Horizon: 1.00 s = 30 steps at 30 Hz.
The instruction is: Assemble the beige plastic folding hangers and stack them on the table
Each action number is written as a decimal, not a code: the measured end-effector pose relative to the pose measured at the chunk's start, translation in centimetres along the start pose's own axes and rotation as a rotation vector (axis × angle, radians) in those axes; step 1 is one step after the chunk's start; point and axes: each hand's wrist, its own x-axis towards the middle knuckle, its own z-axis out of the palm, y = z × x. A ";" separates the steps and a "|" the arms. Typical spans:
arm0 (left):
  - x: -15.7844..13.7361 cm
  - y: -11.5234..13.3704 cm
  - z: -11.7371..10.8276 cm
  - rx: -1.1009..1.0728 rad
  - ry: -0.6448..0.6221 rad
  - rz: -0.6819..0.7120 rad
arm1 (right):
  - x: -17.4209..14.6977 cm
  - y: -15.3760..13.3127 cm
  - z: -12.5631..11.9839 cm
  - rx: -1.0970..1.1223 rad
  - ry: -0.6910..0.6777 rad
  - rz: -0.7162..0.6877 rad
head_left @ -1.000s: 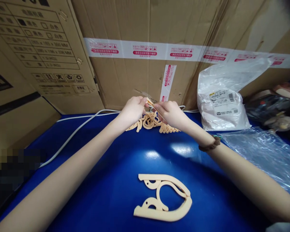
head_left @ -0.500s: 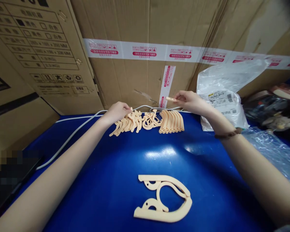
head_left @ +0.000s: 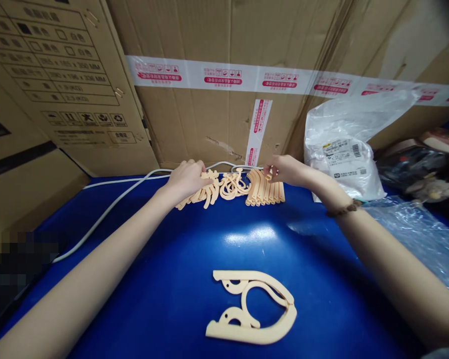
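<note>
My left hand (head_left: 187, 179) is curled over the left group of thin curved hanger pieces (head_left: 208, 193); its fingertips are partly hidden, so its hold cannot be made out. At the back of the right row of hanger arms (head_left: 264, 192), my right hand (head_left: 286, 170) pinches the end of one hanger arm (head_left: 268, 176). Between the two groups lie several hanger hooks (head_left: 234, 185). Nearer to me, a beige folding hanger (head_left: 254, 335) lies folded on the blue table, apart from both hands.
Large cardboard boxes (head_left: 209, 124) stand behind the blue table surface (head_left: 153, 284). A white cable (head_left: 108, 219) runs along the left and back. On the right are a labelled plastic bag (head_left: 340, 164) and clear plastic film (head_left: 415, 239).
My right hand has come down with the hanger arm onto the back of the right row. The left hand has moved slightly right and down, covering more of the curved pieces.
</note>
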 end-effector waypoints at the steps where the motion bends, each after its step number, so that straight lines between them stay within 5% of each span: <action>1: 0.0 0.0 0.1 0.012 -0.016 0.004 | -0.1 0.0 0.0 0.001 -0.030 -0.005; 9: 0.7 -1.2 0.5 0.001 -0.034 -0.001 | -0.3 0.0 0.0 0.027 -0.175 -0.032; 13: 0.2 -0.5 -1.1 -0.023 -0.060 0.007 | -0.2 0.0 0.0 0.033 -0.178 -0.018; 16: -1.4 1.4 -3.4 -0.083 -0.312 0.136 | -0.2 0.1 0.2 0.035 -0.166 -0.002; 18: -3.1 3.1 -4.8 -0.125 -0.743 0.321 | -0.2 0.1 0.2 0.034 -0.152 0.007; 20: -5.1 5.1 -5.5 -0.102 -0.957 0.461 | -0.1 0.1 0.3 0.033 -0.133 0.013; 25: -9.2 9.3 -4.8 0.100 -0.910 0.660 | -0.2 0.3 -0.2 0.028 -0.034 0.030; 30: -8.9 9.8 -3.3 0.151 -0.801 0.578 | -0.5 -0.7 -1.1 0.055 -0.004 0.012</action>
